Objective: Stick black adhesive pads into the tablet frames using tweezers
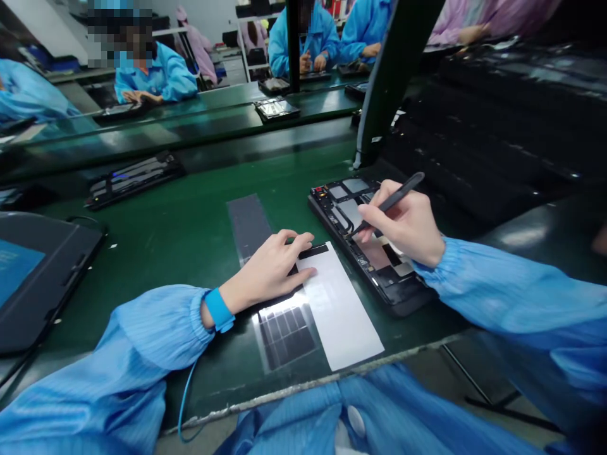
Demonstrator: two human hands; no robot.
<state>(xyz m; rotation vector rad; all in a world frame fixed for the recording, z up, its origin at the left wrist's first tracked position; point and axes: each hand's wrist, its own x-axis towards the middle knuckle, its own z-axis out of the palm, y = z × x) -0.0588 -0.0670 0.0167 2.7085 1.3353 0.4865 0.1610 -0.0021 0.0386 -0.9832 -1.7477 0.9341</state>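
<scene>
My right hand (406,218) grips dark tweezers (396,199) like a pen. Their tip points down at the inside of an opened tablet-like device (374,256), where boards, cables and metal plates show. My left hand (270,265) lies over the left edge of a white sheet (346,316), fingers apart. A black strip (313,251) runs across the sheet's upper end near those fingertips. Under and beyond the left hand is a clear sheet with dark pieces (287,332), and a grey film strip (249,221) lies above it. A blue wrist strap (219,309) with a cord circles my left wrist.
Another opened device (135,178) lies at the left on the green bench (190,234). A grey case (42,278) with a blue panel fills the left edge. Black stacked parts (484,139) stand at the right beside a dark post (386,82). Co-workers in blue sit across.
</scene>
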